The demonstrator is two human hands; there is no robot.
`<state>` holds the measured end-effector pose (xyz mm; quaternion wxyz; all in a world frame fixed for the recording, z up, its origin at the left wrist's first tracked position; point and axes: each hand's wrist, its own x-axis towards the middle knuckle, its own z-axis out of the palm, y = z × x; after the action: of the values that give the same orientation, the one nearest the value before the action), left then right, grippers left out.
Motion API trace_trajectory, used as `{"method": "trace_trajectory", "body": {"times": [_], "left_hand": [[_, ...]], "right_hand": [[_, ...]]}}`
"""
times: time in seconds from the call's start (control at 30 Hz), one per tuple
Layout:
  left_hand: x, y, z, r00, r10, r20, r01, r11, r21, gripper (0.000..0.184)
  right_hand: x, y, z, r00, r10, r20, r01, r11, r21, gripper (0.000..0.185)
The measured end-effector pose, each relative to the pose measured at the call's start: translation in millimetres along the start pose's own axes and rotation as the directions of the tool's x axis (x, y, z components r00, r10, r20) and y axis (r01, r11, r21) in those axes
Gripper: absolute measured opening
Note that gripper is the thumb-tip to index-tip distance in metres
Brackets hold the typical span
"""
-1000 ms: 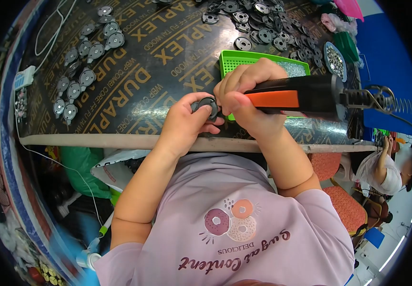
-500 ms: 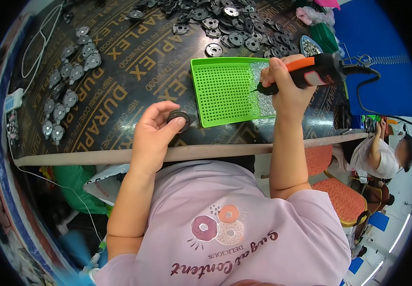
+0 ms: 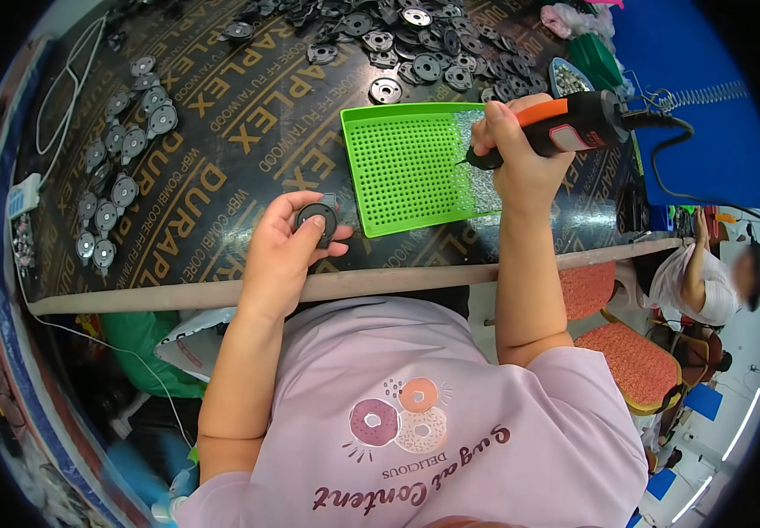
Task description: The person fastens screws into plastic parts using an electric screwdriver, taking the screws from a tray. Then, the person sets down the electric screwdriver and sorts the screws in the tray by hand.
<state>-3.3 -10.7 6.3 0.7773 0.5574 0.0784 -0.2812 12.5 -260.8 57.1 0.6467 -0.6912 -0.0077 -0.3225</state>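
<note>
Between the thumb and fingers of my left hand (image 3: 287, 251) is a round black plastic part (image 3: 316, 225), held just over the table's near edge. My right hand (image 3: 529, 163) is wrapped round an orange and black electric screwdriver (image 3: 573, 128), its thin bit pointing left. The bit hovers over a green perforated tray (image 3: 397, 167). Many small silver screws (image 3: 477, 176) lie at the tray's right end, partly hidden by my right hand.
A heap of round black parts (image 3: 428, 66) lies at the back. Several finished-looking discs (image 3: 133, 141) sit in rows at left. A bowl of small pieces (image 3: 567, 79) stands back right. A coiled spring (image 3: 701, 95) and cable trail from the screwdriver. Another person (image 3: 697, 282) sits at right.
My left hand has turned the black part so its round face shows more, and its fingers have spread beneath it. The screwdriver has shifted slightly left and up. The whole view has moved a little.
</note>
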Motion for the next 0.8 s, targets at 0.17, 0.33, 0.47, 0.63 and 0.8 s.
{"method": "trace_trajectory", "body": {"times": [0.17,0.33,0.47,0.63,0.8], "left_hand": [[3,-3,-3,1.000,0.012,-0.002,-0.012,0.997,-0.078,0.024],[3,-4,-7,0.998,-0.004,0.057,0.012,0.991,-0.130,0.034],[5,-1,-7,0.998,-0.039,0.052,0.047,0.989,-0.144,0.037],[7,-3,-8,0.998,-0.040,0.051,0.047,0.989,-0.138,0.037],[8,-4,-9,0.997,-0.030,0.071,0.041,0.987,-0.159,0.037]], "right_hand": [[5,-10,0,1.000,-0.019,-0.015,0.022,0.976,0.218,0.014],[-3,-31,21,0.986,-0.009,0.164,-0.075,0.864,0.498,0.006],[-23,-23,62,0.941,-0.136,0.311,-0.086,0.791,0.606,0.012],[-37,-15,89,0.920,-0.186,0.346,-0.025,0.851,0.524,0.028],[-42,-8,95,0.930,-0.149,0.336,-0.049,0.856,0.514,0.027]]}}
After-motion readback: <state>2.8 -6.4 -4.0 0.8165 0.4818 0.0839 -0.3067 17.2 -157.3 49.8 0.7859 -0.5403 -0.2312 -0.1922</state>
